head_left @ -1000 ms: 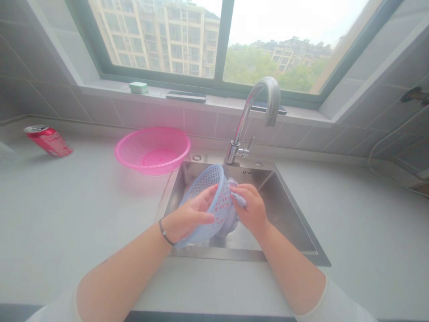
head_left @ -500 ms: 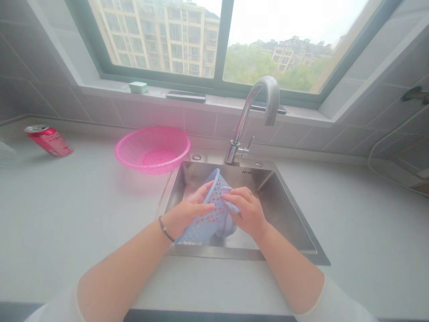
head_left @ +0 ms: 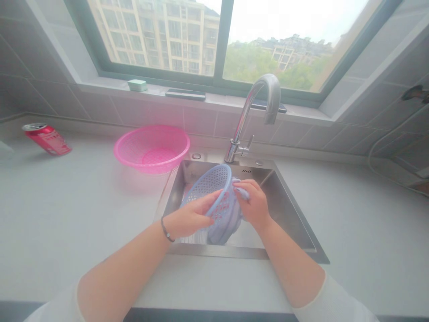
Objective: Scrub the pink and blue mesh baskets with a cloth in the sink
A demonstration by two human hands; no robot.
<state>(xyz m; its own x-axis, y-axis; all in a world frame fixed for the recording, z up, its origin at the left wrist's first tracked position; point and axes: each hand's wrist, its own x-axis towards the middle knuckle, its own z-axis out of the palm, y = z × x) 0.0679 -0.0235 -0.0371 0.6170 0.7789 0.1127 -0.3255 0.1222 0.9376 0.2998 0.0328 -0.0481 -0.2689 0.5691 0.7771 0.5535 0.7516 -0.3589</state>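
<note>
We see a pink basket (head_left: 151,150) on the counter (head_left: 83,201) beside the sink (head_left: 288,210); a red can (head_left: 47,139) lies on its side; a shiny tap (head_left: 240,125) stands up; a small green box (head_left: 137,85) sits on the window ledge (head_left: 100,85).

blue basket (head_left: 209,183) between left hand (head_left: 187,219) and right hand (head_left: 254,205), over sink (head_left: 281,210)

Pale blue perforated plastic basket (head_left: 209,184) at 6 o'clock, partly hidden; pale blue cloth (head_left: 241,191) beside it, mostly hidden; blurred translucent object (head_left: 5,150) at 9 o'clock, cut off by the edge; dark metal wall fitting (head_left: 415,93) at 3 o'clock, also cut off.
</note>
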